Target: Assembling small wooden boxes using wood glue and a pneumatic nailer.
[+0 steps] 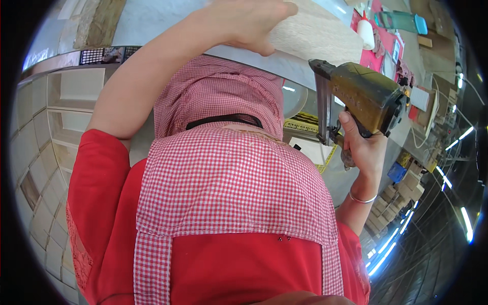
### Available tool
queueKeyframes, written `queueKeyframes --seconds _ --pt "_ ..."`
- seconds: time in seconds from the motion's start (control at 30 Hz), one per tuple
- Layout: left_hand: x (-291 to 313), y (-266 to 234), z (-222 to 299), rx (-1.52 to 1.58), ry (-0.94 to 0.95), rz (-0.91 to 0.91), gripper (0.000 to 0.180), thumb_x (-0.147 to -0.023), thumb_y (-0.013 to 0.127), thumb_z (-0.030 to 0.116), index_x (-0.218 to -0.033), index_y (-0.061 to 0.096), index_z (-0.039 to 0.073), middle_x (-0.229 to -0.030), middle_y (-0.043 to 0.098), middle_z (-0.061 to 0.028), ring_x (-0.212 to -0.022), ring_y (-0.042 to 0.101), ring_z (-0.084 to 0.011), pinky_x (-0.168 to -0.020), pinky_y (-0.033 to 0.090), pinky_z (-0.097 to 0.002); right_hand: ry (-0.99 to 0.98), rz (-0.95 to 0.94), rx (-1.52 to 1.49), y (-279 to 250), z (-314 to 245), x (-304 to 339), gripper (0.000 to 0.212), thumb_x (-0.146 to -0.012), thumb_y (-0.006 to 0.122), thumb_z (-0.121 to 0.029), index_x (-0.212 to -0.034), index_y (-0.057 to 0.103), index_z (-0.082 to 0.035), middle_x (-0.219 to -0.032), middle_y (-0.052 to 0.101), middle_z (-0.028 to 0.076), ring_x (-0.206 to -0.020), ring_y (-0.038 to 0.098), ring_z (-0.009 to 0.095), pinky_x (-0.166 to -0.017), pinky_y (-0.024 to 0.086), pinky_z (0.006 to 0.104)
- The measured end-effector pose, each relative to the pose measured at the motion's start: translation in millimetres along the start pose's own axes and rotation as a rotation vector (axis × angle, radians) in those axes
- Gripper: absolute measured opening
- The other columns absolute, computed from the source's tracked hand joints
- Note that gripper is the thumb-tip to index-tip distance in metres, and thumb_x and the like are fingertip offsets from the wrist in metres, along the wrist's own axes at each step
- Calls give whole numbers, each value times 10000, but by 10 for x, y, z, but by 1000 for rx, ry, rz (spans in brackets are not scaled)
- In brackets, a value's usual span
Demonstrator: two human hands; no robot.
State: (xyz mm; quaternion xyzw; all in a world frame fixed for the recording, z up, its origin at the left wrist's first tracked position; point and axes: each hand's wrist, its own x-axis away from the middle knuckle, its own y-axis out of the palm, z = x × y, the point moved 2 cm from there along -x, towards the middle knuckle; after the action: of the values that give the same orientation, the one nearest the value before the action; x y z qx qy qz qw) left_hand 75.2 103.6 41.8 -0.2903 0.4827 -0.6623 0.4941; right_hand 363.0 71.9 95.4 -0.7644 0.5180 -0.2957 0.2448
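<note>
A pale wooden board (320,35) lies at the far edge of the view, on a light worktop (231,53). My left hand (249,23) is on the board's left end, thumb by the near edge and fingers reaching over it. Part of that hand is cut off by the top of the picture. My right hand (358,145) is wrapped round the handle of a nail gun (363,91) with a worn dark yellow body. The tool's black nose points left, close to the near right part of the board, and its long magazine hangs down toward me.
Right of the board, a white glue bottle (365,33) with a red tip and a teal water bottle (401,22) lie about a pink-red mat (373,60). A thick wood piece (101,23) is at the upper left. Pale shelves (76,104) stand below left; stacked cartons (391,203) are far right.
</note>
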Motion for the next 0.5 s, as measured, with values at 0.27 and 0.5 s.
queueKeyframes --seconds 0.27,0.5 --pt "50 73 -76 5 23 112 535 -581 837 342 -1007 688 56 -1188 578 -264 -1171 520 -376 -986 400 -497 108 6 -26 160 -133 38 282 -898 757 -176 -1088 649 1 -814 630 12 -494 482 50 -416 369 210" --pt "132 82 -4 -166 10 181 517 -585 836 344 -995 690 64 -1161 592 -248 -1138 532 -358 -947 405 -484 260 49 -154 297 -199 155 264 -909 740 -152 -1090 632 7 -785 610 22 -474 484 60 -406 372 218"
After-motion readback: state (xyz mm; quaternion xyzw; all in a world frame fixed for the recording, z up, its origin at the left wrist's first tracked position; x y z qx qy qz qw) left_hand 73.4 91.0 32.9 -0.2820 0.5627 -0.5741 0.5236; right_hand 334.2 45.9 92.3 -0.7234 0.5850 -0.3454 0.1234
